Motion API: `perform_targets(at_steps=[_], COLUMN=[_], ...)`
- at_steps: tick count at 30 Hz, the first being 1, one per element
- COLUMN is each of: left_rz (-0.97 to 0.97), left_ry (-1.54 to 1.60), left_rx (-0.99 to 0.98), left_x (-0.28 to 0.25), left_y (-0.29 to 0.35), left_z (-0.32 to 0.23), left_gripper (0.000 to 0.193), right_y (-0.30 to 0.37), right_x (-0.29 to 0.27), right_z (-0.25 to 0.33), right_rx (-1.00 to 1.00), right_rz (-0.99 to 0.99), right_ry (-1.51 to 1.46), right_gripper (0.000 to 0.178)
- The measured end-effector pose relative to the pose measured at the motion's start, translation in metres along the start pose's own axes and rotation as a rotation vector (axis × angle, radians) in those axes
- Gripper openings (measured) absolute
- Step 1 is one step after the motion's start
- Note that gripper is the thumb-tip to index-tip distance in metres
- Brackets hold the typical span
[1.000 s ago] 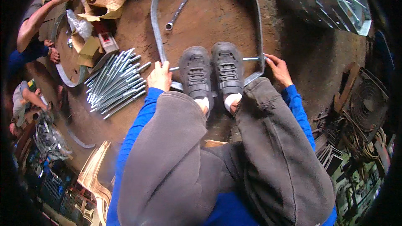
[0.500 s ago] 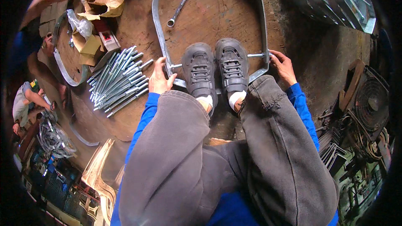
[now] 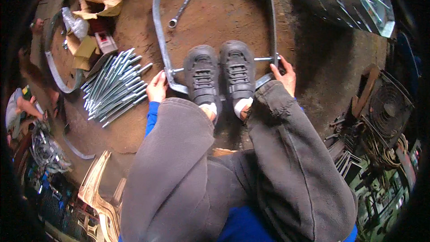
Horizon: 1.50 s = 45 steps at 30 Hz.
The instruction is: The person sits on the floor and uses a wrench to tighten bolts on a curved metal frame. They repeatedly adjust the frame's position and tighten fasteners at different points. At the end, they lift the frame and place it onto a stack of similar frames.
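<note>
A bent grey metal hoop [image 3: 157, 23] lies on the brown floor around my two dark shoes. A thin metal rod [image 3: 264, 59] crosses its near part, passing behind the shoes, with ends at both sides. My right hand [image 3: 286, 77] pinches the rod's right end from outside the hoop, thumb and index finger about it; any small part there is hidden. At the hoop's left side my left hand [image 3: 156, 87] has its fingers closed together by the rod's left end, and what they hold cannot be made out. A combination wrench [image 3: 188, 2] lies inside the hoop.
Left of the hoop is a pile of metal rods [image 3: 115, 85], with torn cardboard [image 3: 104, 1] beyond. Metal brackets [image 3: 345, 0] stand at the far right; a round fan grille [image 3: 389, 107] is nearer. Other people's limbs [image 3: 27, 105] show at the left edge.
My left hand's spread fingers have drawn together against the hoop's left side. The right hand stays at the rod's end, its thumb now more visible. The whole view has shifted slightly.
</note>
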<state>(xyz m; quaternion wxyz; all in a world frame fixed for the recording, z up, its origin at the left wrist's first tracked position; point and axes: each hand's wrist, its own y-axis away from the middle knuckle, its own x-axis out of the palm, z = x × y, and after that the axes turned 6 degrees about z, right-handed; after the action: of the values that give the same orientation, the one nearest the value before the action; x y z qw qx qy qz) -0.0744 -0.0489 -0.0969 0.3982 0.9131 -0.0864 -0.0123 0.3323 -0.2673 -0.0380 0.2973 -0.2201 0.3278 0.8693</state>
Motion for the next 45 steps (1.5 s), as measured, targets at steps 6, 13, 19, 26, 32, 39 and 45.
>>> perform_targets(at_steps=[6, 13, 19, 26, 32, 39, 45], left_rz=[-0.067, -0.071, -0.167, -0.152, -0.118, 0.005, 0.043], left_ry=[-0.176, -0.175, -0.353, -0.381, -0.41, -0.129, -0.074], left_rx=[0.09, 0.144, 0.113, 0.17, 0.24, 0.264, 0.225], left_x=[0.006, 0.0, 0.01, 0.016, 0.02, 0.02, 0.018], left_y=[-0.003, 0.002, 0.0, 0.007, 0.011, 0.015, 0.011], left_z=[0.007, 0.009, 0.007, 0.003, 0.001, 0.009, 0.014], left_gripper=[0.031, 0.032, 0.028, 0.034, 0.032, 0.038, 0.039], right_y=[0.0, -0.003, -0.006, -0.009, -0.019, -0.033, -0.036], right_x=[-0.002, 0.001, 0.005, 0.004, 0.0, -0.02, -0.023], right_z=[0.008, 0.009, -0.005, -0.011, -0.028, -0.021, -0.025], right_rx=[0.028, 0.098, 0.068, 0.063, 0.181, 0.242, 0.28], right_rz=[-0.02, 0.03, -0.022, 0.014, 0.07, 0.282, 0.311], right_ry=[-0.034, -0.103, -0.202, -0.182, -0.64, -0.375, -0.434], right_gripper=[0.048, 0.049, 0.05, 0.049, 0.034, 0.034, 0.036])
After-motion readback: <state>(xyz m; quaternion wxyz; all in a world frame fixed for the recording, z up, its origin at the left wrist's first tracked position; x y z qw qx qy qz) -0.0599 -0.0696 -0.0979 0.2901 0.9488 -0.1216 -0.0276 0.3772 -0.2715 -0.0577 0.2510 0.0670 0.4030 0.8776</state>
